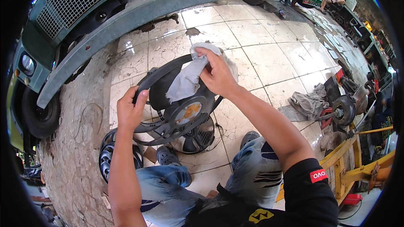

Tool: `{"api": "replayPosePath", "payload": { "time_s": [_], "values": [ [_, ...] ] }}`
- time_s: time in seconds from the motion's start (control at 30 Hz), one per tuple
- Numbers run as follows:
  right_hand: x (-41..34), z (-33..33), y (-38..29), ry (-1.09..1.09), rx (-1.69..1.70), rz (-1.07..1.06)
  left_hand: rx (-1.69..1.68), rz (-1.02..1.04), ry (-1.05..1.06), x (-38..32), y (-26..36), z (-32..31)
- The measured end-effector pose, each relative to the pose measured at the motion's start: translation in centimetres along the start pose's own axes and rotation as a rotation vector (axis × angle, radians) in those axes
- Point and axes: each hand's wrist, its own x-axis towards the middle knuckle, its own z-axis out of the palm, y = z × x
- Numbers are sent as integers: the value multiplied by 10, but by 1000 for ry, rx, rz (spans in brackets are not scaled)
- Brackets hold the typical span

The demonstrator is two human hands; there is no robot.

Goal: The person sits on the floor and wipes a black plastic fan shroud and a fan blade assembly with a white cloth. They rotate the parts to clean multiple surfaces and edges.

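A black ringed fan wheel (164, 104), its round hub (189, 112) bearing an orange-brown patch, is held up in front of my knees. My left hand (131, 107) grips the outer ring at its left side, thumb towards me. In my right hand (217, 74) is a crumpled grey rag (186, 80), pressed to the far right part of the ring. Part of the rag hangs over the blades and hides some of them. Below, on the tiles, lies a black fan in a wire guard (197, 137), partly covered by the wheel.
Another black fan (109, 154) rests by my left forearm. A truck's steel bumper (132, 22) spans the upper left. To the right are a grey cloth (309, 101), a hub assembly (344, 110) and a yellow metal frame (344, 160). A person (336, 1) sits far back.
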Motion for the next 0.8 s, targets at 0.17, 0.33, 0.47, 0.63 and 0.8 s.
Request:
{"api": "replayPosePath", "payload": {
  "time_s": [0.17,0.33,0.47,0.63,0.8],
  "values": [
    [3,-15,55,-81,-240,71,-55,1,36,-2,-15,-10],
    [-22,-25,117,24,-474,189,-302,-190,0,-4,-45,-23],
    [-26,-39,123,-167,-578,264,-375,-109,-55,-6,-65,-37],
    [-19,-37,66,-192,-672,25,-222,-186,105,-5,-77,-48],
    [-4,-17,-5,-217,-779,-141,-151,-69,142,-5,-44,-51]
  ]
}}
